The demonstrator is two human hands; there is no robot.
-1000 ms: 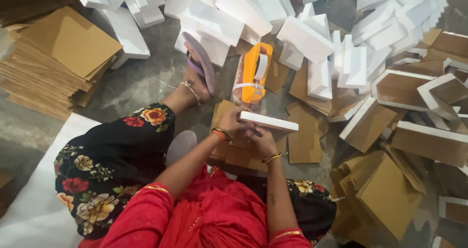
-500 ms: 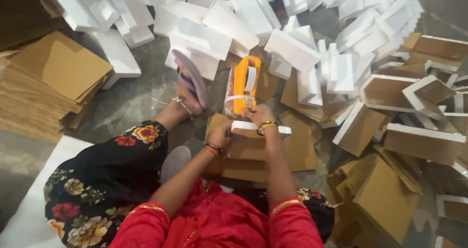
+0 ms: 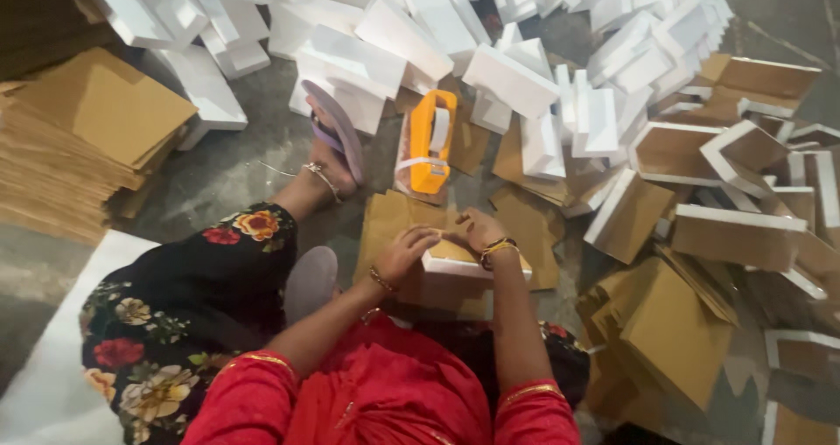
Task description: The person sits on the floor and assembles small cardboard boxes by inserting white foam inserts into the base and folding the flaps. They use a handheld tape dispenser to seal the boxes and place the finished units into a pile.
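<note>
We see a shallow brown cardboard tray with a white rim [image 3: 464,261] lying flat on a low stack of brown cardboard sheets [image 3: 389,226] just in front of the person's lap, where both arms reach it without stretching. The left hand [image 3: 404,251] rests on the tray's near-left edge with its fingers [image 3: 423,235] curled down on the rim; the right hand [image 3: 477,229] presses the far edge, fingers bent narrow against it. Together they pin the tray from two sides, which would keep it from sliding on the sheets.

Just beyond the fingers stands an orange tape dispenser [image 3: 430,140], near enough to grab. Left of the fingers, a foot in a purple sandal [image 3: 337,139] rests on the grey floor [image 3: 236,161]. Far beyond and to the right lie heaps of white-sided box parts [image 3: 507,77] and more brown trays [image 3: 735,235], which close in that side. Open floor remains mostly to the left, before a tall pile of brown cardboard sheets [image 3: 87,139].
</note>
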